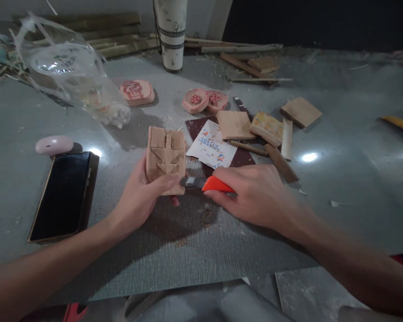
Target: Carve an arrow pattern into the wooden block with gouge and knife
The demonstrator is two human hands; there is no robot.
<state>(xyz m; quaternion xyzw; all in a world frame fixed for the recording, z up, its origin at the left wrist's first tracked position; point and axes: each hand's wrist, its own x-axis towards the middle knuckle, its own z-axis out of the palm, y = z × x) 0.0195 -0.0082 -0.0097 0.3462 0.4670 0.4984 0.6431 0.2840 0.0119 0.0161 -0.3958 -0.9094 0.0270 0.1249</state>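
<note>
A wooden block (167,150), arrow-carved, is clamped in my left hand (143,194) near the frame's centre. Right of centre, my right hand (260,192) grips an orange utility knife (215,184).

Probably a craft workshop, given the carved block (168,154) and wood offcuts (301,112)
</note>
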